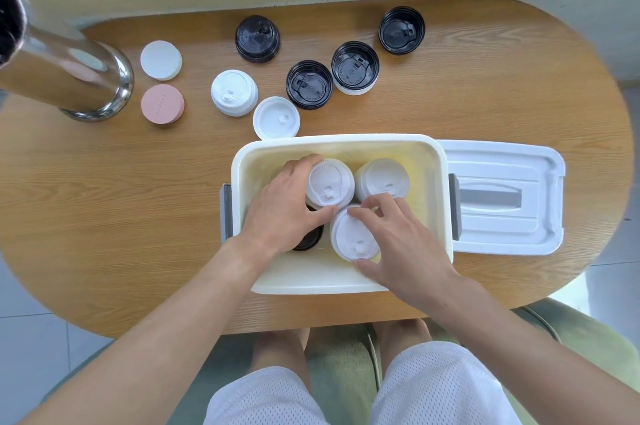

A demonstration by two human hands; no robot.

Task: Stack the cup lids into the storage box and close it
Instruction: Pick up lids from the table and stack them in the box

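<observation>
Cup lids — stacking step under way, box part-filled. On the table (485, 78), left to right: flat white disc (161, 59), pink disc (162, 108), two white lids (234, 92) (276, 117), four black lids (257, 38) (309, 84) (355, 67) (401, 29), all outside the storage box (341, 144). Inside it: a black stack (310, 237), mostly hidden, and three white stacks. Left hand (284, 210) reaches in, fingers and thumb curled round the rear-left white stack (329, 182); right hand (401, 244) pinches the near white stack (353, 234) between fingers and thumb. Rear-right stack (381, 179) untouched. Box cover (504, 196) lies flat just right of the box. Next, likely — seat both stacks, release, fetch the loose lids, then fit the cover.
</observation>
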